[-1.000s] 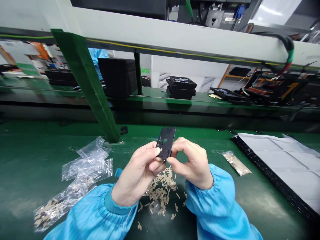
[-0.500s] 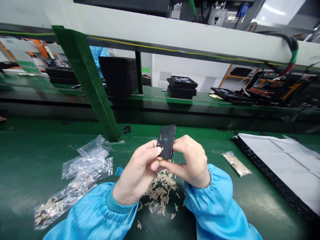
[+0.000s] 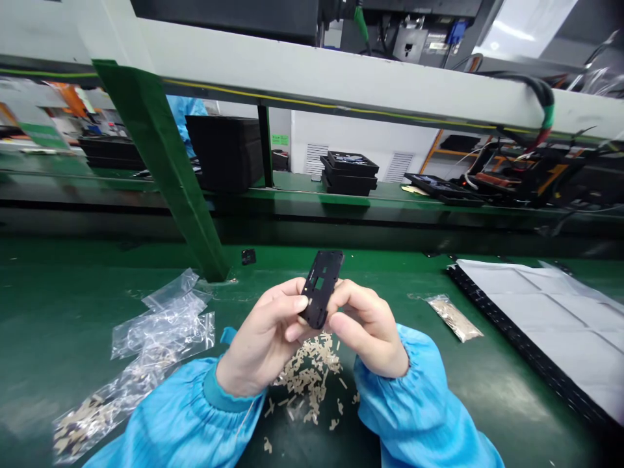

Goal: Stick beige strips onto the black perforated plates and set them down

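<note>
Clear plastic bags (image 3: 166, 338) lay left, a filled bag (image 3: 454, 317) right, and beige pieces (image 3: 312, 374) lay scattered, partly hidden, beneath the hands. The black plate (image 3: 325, 276) was between the hands — the left hand (image 3: 266, 335) pinched its left edge; the right hand (image 3: 373, 328), fingers curled, was at its lower right edge, grip unclear. A green wall label (image 3: 279, 140) was illegible.

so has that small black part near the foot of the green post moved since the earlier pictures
Yes, rightward: the small black part now lies farther from the foot of the green post, with a wider gap between them.
</note>
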`<state>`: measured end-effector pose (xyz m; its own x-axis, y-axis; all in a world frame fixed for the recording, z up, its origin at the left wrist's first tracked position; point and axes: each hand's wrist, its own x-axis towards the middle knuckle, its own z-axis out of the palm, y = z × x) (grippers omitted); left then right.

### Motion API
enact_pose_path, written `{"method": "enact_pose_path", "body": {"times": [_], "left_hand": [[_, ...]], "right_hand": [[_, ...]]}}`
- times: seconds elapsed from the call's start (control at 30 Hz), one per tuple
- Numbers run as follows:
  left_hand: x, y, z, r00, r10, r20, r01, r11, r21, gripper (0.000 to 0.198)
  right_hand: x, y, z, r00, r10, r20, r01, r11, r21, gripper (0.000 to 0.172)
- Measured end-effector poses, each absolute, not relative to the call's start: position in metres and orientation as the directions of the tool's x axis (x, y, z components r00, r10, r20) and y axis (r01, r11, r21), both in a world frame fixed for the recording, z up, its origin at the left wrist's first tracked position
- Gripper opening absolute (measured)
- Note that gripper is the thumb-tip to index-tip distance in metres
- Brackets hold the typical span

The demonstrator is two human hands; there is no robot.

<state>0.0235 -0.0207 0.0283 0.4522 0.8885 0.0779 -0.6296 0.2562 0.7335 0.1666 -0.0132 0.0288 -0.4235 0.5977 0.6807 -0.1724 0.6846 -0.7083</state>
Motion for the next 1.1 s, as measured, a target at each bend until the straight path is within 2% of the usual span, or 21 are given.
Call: {"method": "enact_pose_path", "body": {"times": [0.23,0.37,0.53,0.77,0.9,1.1], "left_hand": [[0.020,-0.020,0.029,0.483,0.874,0.059,-0.547,0.249,0.799,0.013],[0.018,-0.019,0.029,0.465,0.882,0.079,-0.512,0.195,0.837,0.013],[0.018,-0.023,0.029,0.334,0.929,0.160,-0.461,0.013,0.887,0.010],[0.017,-0.030,0.025,0.140,0.929,0.344,-0.244,-0.304,0.921,0.013],[0.017,-0.029,0.021,0.066,0.920,0.387,-0.168,-0.372,0.913,0.015],[0.022,-0.013,0.014,0.027,0.937,0.347,-0.100,-0.343,0.934,0.014]], "right_hand": [[0.165,-0.017,0.029,-0.394,0.659,0.641,-0.166,0.634,-0.755,0.017],[0.165,-0.019,0.030,-0.396,0.717,0.574,-0.181,0.552,-0.814,0.020],[0.162,-0.017,0.029,-0.361,0.753,0.550,-0.217,0.506,-0.835,0.024],[0.159,-0.009,0.019,-0.362,0.729,0.581,-0.280,0.509,-0.814,0.026],[0.159,-0.005,0.018,-0.337,0.717,0.609,-0.143,0.601,-0.786,0.021],[0.154,0.010,0.007,-0.266,0.650,0.712,0.159,0.758,-0.632,0.017]]}}
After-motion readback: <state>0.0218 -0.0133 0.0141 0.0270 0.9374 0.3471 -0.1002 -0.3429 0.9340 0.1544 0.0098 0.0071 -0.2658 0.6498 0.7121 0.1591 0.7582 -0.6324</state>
